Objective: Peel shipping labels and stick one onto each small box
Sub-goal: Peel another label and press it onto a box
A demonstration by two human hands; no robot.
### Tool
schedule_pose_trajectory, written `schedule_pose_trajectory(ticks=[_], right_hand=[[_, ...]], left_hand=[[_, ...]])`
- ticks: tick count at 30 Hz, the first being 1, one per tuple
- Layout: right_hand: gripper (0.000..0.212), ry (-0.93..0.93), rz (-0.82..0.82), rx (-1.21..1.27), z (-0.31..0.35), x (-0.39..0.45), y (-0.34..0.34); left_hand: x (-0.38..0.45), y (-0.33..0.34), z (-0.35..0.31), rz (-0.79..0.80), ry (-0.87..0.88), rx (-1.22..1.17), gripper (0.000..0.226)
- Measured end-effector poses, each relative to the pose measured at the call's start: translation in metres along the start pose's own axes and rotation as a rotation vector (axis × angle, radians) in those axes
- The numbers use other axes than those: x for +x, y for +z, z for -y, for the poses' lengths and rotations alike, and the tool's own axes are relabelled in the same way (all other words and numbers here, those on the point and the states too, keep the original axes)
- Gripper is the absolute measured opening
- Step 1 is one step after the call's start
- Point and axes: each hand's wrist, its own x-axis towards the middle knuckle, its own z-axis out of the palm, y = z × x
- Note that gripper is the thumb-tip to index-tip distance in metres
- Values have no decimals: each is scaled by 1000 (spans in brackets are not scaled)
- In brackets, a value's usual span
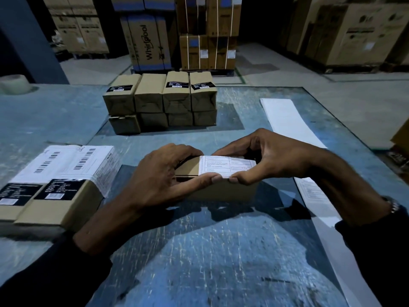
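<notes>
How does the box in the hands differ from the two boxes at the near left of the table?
The held box has its white label only partly down, with the left hand and right hand pinching its near edge; the left boxes already carry white labels wrapped over top and side. The held box lies crosswise, alone; the left boxes lie side by side, lengthwise. The left boxes show black stickers; none shows on the held box. All are brown cardboard.

We see a scuffed blue table carrying a small box at its middle. At the far side stands a block of brown boxes, 2 layers high. On the left lie 2 labelled boxes. White label sheets lie along the right edge, and a tape roll sits far left.
</notes>
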Motion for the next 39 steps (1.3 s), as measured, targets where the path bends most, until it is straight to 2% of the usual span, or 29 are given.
schedule_pose_trajectory(ticks=[9,18,25,30,34,36,39], right_hand=[[59,22,58,124,-6,-6,-8],[61,70,56,45,-2,-9,-12],[60,97,76,69,-5,-16,-20],[48,113,-15,54,-20,-25,-36],[41,108,-55,212,-22,-30,-43],[43,106,-65,264,-16,-25,-37],[49,148,-15,150,-10,-17,-24]], left_hand=[[3,-3,3,51,-15,-17,77],[2,-4,3,68,-24,-28,67],[1,-6,4,80,-36,-22,72],[0,-9,10,32,-43,-27,69],[0,-12,7,25,-49,16,67],[-1,-13,4,7,-49,41,62],[-2,-15,-6,-37,-14,128,60]])
